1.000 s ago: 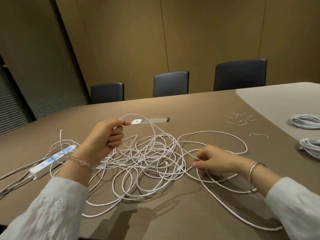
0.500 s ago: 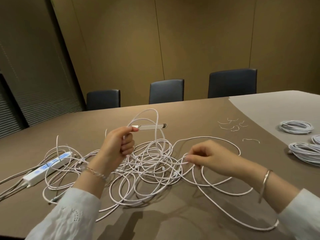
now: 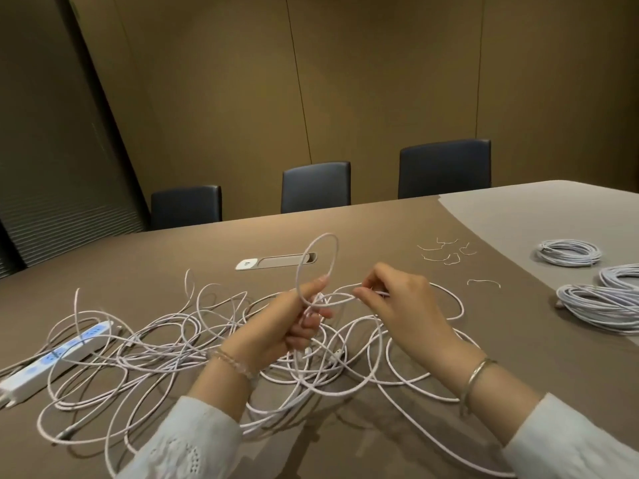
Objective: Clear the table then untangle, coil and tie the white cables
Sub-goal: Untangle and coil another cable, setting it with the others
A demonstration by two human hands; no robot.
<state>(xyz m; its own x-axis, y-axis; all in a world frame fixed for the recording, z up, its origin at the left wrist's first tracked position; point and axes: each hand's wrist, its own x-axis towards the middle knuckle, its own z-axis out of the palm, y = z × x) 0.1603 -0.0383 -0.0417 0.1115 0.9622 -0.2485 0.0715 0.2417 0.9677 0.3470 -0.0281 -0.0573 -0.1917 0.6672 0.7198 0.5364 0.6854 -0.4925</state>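
Note:
A tangle of white cable [image 3: 166, 354] sprawls over the brown table [image 3: 345, 444] in front of me. My left hand [image 3: 294, 319] grips a strand of it, and a small loop [image 3: 320, 261] stands up above the thumb. My right hand [image 3: 397, 302] pinches the same strand just to the right of the left fingers. Both hands are raised a little above the pile. Several short white ties [image 3: 446, 252] lie beyond my right hand.
A white power strip [image 3: 55, 357] lies at the left, partly under the cable. Three coiled cables [image 3: 570, 252] [image 3: 601, 302] [image 3: 622, 273] rest at the right. A socket hatch [image 3: 275, 262] is set in the table. Three dark chairs [image 3: 316, 186] stand at the far edge.
Both hands have risen and come together over the pile. The right hand lifted off the table and now pinches the strand next to the left hand; the loop is smaller.

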